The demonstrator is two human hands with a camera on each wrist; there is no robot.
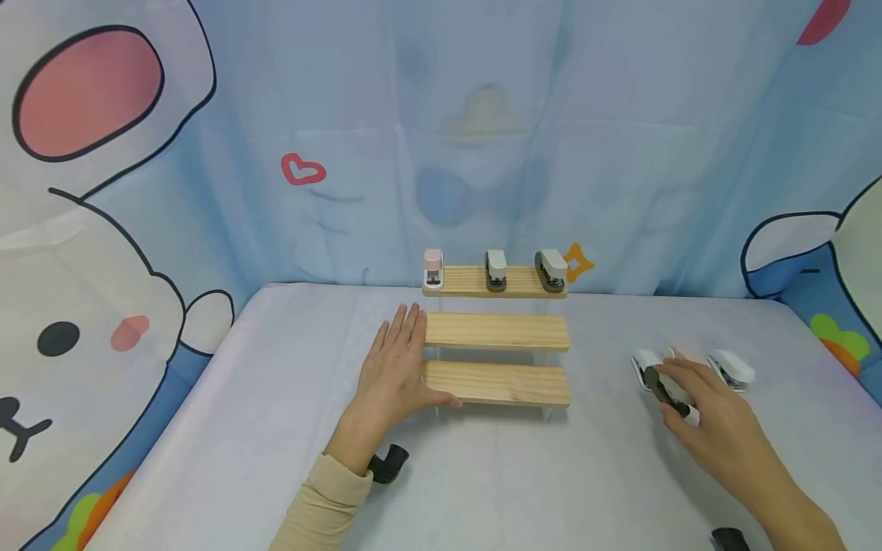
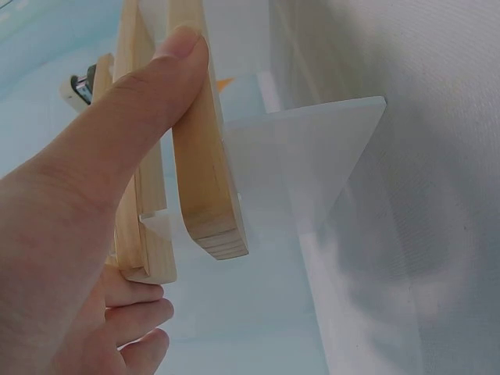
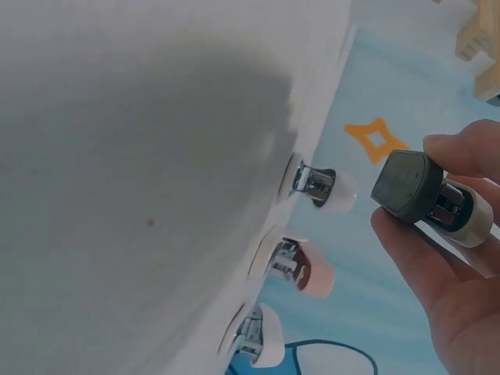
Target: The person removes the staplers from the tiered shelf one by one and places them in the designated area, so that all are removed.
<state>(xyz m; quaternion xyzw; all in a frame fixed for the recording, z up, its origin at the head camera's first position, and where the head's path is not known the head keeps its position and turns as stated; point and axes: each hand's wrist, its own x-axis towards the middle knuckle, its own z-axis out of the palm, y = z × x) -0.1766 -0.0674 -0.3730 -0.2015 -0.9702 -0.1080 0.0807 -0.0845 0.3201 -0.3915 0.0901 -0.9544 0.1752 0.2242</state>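
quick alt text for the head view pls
A person's right hand holds a grey-and-white stapler above a white table, near three others. The left hand touches a three-tier wooden shelf with three staplers on its top tier; a blue cartoon curtain hangs behind.

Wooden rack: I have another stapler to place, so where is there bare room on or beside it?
The middle shelf and the lowest shelf are bare right of the left hand. The white cloth is free between these shelves and the right hand. Crowding: three staplers line the top shelf, and three more staplers cluster beside the right hand.
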